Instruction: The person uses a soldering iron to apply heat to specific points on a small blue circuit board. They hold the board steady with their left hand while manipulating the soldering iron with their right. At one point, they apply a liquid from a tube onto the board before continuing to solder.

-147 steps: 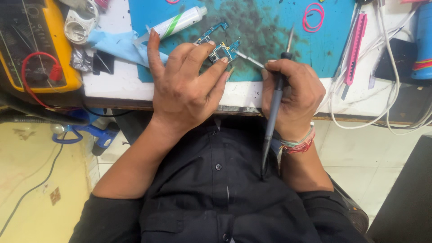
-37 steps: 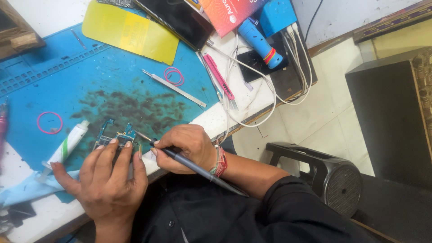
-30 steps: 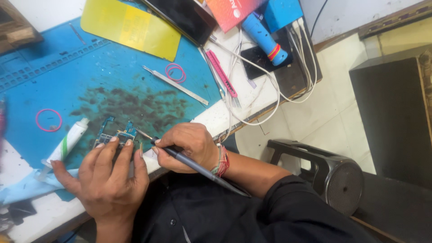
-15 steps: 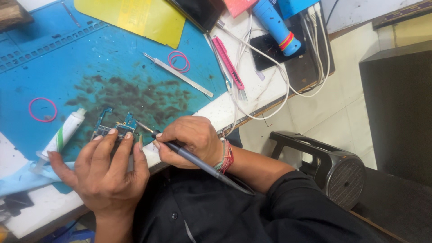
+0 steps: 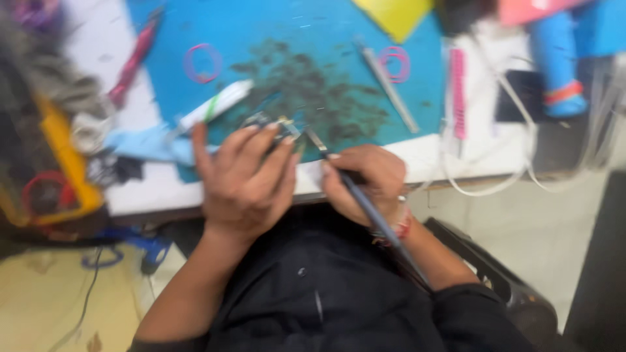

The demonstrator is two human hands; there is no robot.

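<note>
Left hand (image 5: 244, 179) fingers pin small circuit board (image 5: 274, 127) on blue mat (image 5: 293, 39), frame centre. Right hand (image 5: 365, 179) fingers grip soldering iron (image 5: 365, 202), tip at board edge. Risk: tip slips, burning the left fingertips.

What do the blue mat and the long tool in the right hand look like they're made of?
Blue mat: probably rubber or silicone, matte, lying flat, stained with dark residue. Tool in the right hand: dark slim handle, likely plastic, with a paler, seemingly metal tip; blur leaves this uncertain.
</note>
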